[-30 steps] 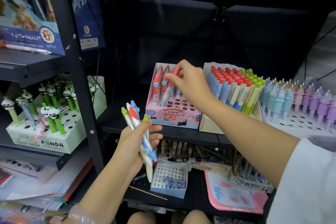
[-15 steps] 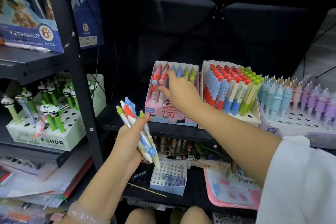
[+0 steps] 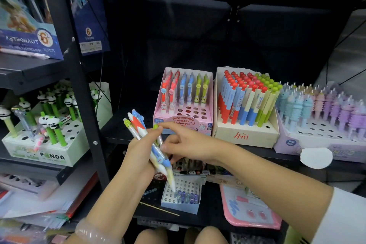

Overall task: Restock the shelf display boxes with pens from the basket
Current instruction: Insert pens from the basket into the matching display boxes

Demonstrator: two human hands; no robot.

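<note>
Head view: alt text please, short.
A person's left hand grips a bundle of colourful pens while the right hand pinches one from it, in front of a pink Retractable eraser display box, part-filled, on a black shelf.

Bundle of pens (image 3: 147, 140) in red, blue and green, fanned upward, tips pointing down, below the shelf edge. Pink display box (image 3: 206, 123) upright on the shelf, back rows filled with red, blue, green pens, front holes open.
</note>
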